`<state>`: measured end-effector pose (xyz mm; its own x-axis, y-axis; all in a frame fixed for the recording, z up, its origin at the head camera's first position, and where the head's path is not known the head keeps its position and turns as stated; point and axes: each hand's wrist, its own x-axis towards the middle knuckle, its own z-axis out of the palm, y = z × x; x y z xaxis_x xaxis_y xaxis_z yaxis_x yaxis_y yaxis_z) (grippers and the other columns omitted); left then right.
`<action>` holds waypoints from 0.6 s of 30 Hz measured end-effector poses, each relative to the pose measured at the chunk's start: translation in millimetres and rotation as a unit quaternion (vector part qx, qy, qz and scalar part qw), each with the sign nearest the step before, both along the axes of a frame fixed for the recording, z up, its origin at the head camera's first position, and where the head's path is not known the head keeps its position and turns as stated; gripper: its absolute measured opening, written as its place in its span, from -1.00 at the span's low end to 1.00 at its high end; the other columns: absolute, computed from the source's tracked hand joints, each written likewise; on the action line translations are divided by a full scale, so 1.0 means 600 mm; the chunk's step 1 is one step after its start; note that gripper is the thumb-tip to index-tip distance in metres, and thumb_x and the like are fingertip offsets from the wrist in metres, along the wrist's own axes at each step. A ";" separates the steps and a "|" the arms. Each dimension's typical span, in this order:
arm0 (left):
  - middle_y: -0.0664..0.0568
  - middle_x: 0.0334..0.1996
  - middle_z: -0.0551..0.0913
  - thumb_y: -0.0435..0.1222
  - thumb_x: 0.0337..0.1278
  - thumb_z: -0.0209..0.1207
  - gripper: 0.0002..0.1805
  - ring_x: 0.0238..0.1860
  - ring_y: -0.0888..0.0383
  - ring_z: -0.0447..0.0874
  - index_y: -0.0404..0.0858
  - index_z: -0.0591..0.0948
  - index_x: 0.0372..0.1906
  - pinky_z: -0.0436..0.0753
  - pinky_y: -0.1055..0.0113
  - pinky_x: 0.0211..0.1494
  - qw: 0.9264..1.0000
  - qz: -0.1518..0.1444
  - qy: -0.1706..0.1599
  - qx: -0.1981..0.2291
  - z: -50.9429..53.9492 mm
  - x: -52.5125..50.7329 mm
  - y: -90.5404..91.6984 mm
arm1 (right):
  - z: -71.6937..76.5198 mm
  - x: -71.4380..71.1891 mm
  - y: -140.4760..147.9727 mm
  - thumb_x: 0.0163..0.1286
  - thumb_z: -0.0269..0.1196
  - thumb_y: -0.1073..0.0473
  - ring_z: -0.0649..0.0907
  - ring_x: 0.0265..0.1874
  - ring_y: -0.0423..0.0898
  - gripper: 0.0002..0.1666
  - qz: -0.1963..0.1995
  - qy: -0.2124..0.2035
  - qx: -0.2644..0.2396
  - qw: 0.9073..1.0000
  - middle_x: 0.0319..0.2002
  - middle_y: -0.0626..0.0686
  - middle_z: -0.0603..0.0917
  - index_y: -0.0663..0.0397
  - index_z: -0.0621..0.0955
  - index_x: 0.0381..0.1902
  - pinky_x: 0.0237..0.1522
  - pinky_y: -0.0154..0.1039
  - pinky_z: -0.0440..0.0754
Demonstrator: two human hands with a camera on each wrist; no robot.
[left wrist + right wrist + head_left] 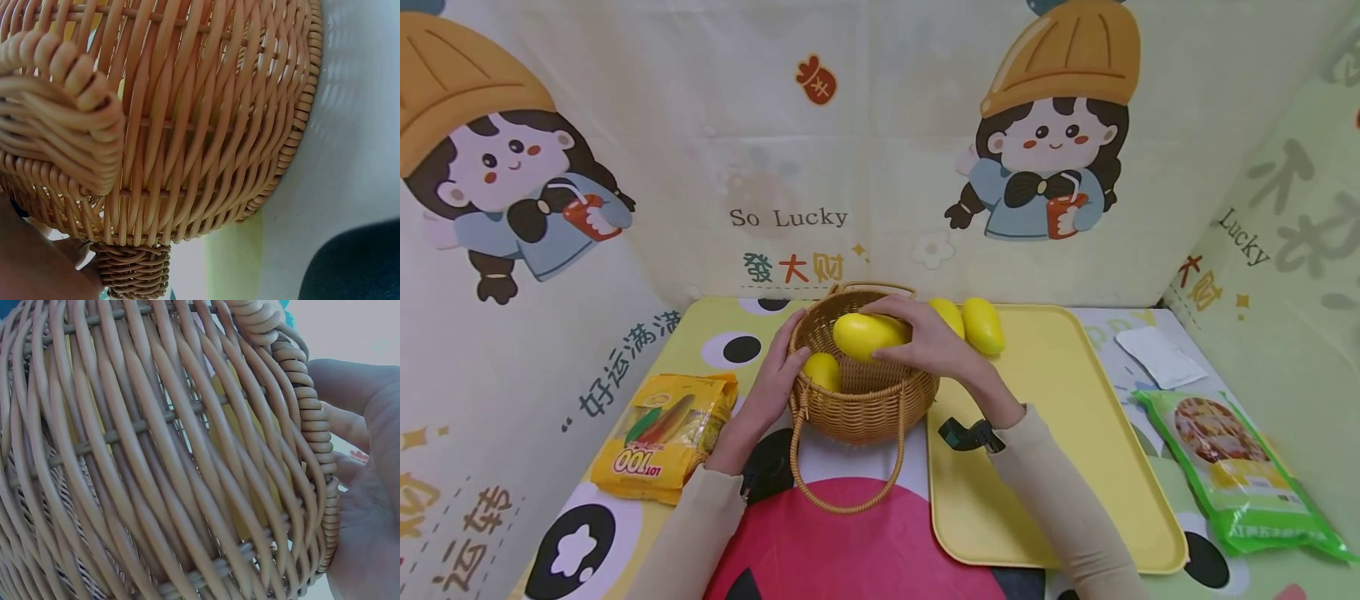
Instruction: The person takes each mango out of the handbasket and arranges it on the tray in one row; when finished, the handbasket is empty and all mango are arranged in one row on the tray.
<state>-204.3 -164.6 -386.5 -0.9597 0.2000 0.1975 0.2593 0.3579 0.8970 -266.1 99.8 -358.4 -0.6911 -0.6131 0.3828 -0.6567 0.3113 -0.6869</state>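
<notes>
A brown wicker basket [861, 417] stands at the middle, its front handle folded down. My left hand [772, 377] grips the basket's left rim, thumb on the near side. Over the basket's opening, my right hand [928, 337] holds a yellow mango [863, 336] between thumb and fingers. Another mango [823, 371] lies inside at the left. Two more, a mango [983, 326] and a partly hidden mango [948, 315], rest at the tray's back left. The left wrist view shows the basket's woven wall [187, 125]; in the right wrist view, yellow shows through the weave [144, 444].
A yellow tray [1052, 450] lies right of the basket, under my right forearm. An orange snack bag [662, 437] is at the left. On the far right are a green food packet [1240, 475] and a white sachet [1160, 357]. A printed cloth wall [895, 167] stands behind.
</notes>
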 end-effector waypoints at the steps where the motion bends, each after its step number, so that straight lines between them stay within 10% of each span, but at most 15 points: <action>1: -0.12 0.58 -0.02 -0.28 0.50 -0.15 -0.33 0.57 -0.16 0.01 -0.13 -0.03 0.60 0.09 -0.21 0.56 1.000 0.000 -0.001 0.001 0.000 0.000 0.000 | -0.001 0.000 0.000 0.14 0.50 0.04 0.54 0.16 -0.18 -0.33 -0.004 0.000 -0.001 1.000 0.19 -0.13 0.62 -0.15 0.57 0.23 0.24 -0.14 0.51; 18: -0.10 0.59 -0.01 -0.28 0.50 -0.14 -0.34 0.57 -0.14 0.01 -0.13 -0.01 0.60 0.12 -0.18 0.56 1.000 0.004 0.000 0.006 -0.004 -0.003 -0.001 | -0.006 0.016 0.030 0.19 0.46 0.17 0.57 0.10 -0.07 -0.32 -0.030 -0.097 -0.085 0.991 0.23 -0.06 0.55 -0.16 0.54 0.28 0.21 -0.09 0.55</action>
<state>-206.0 -164.9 -388.8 -0.9611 0.1897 0.2006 0.2571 0.3499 0.9008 -256.4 118.0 -361.8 -0.7952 -0.5069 0.3327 -0.4905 0.2152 -0.8444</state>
